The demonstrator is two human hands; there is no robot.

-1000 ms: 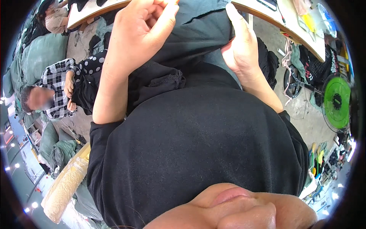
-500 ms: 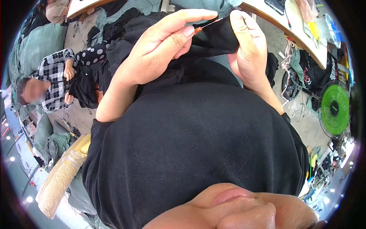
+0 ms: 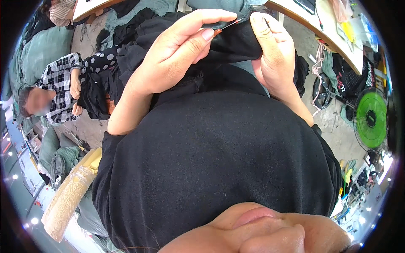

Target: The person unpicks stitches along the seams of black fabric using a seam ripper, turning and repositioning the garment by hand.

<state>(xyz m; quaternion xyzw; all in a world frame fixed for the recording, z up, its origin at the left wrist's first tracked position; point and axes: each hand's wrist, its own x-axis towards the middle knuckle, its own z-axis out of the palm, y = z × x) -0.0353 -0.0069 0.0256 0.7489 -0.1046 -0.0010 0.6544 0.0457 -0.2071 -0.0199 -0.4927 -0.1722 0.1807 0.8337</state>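
Observation:
In my left hand [image 3: 176, 52] is a seam ripper [image 3: 217, 32], its orange handle pinched between thumb and fingers. The thin metal shaft points up and to the right, and its tip is close to the dark cloth. My right hand [image 3: 275, 47] grips black fabric [image 3: 238, 44] between thumb and fingers, at the right of the tool. The cloth stretches between both hands and drapes down over my lap. Exactly where the tip touches the cloth, I cannot tell.
A table edge [image 3: 318, 31] with a phone [image 3: 305, 5] curves along the upper right. Beyond it a green fan [image 3: 371, 119] stands on the floor. At left, a person in a checked shirt [image 3: 59, 78] handles dark cloth. A wrapped cream roll [image 3: 69, 198] lies lower left.
The seam ripper has tilted slightly and shifted a little left with my left hand. My right hand has moved slightly left, still on the fabric. The other person's hands have shifted.

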